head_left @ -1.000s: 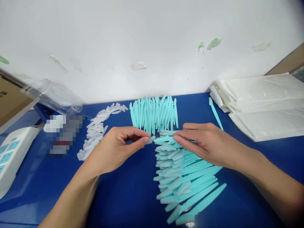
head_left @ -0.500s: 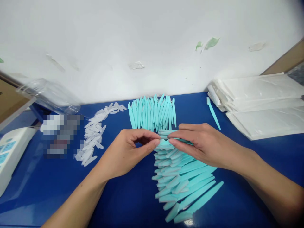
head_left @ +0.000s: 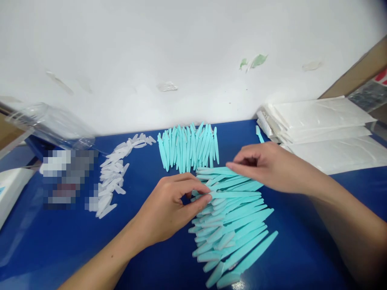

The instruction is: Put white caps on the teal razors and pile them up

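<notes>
Razor [head_left: 238,195] pinched at one end by left hand [head_left: 172,205], held across pile [head_left: 250,216] on desk [head_left: 157,266]. Right hand [head_left: 266,167] poised at pile's far edge, fingertips nearly together; grip cannot be told.

Blue table [head_left: 151,266]: turquoise razors [head_left: 187,147] in rows, translucent caps [head_left: 113,175], white bags [head_left: 323,117].

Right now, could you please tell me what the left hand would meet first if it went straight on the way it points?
The left hand would most likely meet the near pile of turquoise sticks first, though it might pass just above; depth is unclear.
</notes>
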A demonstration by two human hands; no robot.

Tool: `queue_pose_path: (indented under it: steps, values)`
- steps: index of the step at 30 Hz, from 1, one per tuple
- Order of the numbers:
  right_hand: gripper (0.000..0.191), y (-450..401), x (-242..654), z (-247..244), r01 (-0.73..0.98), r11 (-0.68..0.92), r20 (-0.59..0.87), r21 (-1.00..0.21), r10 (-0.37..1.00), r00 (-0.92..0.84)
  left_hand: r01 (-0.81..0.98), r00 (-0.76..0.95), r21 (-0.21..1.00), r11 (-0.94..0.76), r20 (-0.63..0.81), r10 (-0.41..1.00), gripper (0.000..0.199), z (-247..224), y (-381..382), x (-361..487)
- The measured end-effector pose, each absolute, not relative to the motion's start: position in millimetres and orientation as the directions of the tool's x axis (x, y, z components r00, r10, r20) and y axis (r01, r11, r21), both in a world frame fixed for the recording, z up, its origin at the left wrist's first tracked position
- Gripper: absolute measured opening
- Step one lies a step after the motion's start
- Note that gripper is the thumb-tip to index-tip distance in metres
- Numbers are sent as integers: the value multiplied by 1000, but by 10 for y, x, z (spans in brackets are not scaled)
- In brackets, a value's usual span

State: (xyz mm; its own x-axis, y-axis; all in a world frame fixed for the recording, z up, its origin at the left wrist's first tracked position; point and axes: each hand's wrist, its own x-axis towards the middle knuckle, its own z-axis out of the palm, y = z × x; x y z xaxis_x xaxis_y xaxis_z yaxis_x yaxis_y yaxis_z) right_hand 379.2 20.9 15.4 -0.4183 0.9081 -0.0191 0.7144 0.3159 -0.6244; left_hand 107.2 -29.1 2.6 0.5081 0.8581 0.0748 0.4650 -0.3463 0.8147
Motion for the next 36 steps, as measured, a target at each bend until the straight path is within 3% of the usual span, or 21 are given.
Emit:
queue_pose_path:
  steps: [2, 5, 11, 16, 21, 25, 29, 33, 36]
  values:
    - [42, 377, 3689, 143, 823, 189, -17, -536, 972, -234, 455, 493, 820, -347, 92, 865, 9, 43, -286, 1062]
    - [35, 653, 3531, 89, 913, 94, -105, -396, 984, -146, 447, 458, 821, -355, 131, 879, 11, 97, -267, 1016]
    - [17, 965, 3468, -33, 928, -21, -271, -373, 959, -87, 574, 281, 733, -365, 243, 929, 16, 155, -89, 644]
    - [20, 1019, 3522, -9, 947, -79, -322, -310, 946, -27, 705, 1, 687, -176, 247, 969, 26, 150, 83, 183]
    - [20, 1052, 3541, -31, 971, -91, -247, -220, 968, 35, 774, -175, 632, 17, 188, 966, 38, 310, 121, -110]
    - [20, 1091, 3570, -99, 965, -90, -256, -248, 966, 25, 843, -218, 532, 82, 199, 955, 45, 352, 122, -316]
    - [19, 1082, 3613, -65, 955, -82, -226, -285, 974, 17, 894, -208, 440, 88, 230, 951, 36, 177, 236, -514]
    - [17, 988, 3721, 67, 946, -46, -127, -320, 992, 5, 959, -85, 285, 11, 250, 964, 38, -47, 398, -564]
    - [13, 820, 3784, 134, 900, 36, -17, -435, 999, -48, 981, -20, 190, -33, 268, 963, 45, -161, 477, -499]
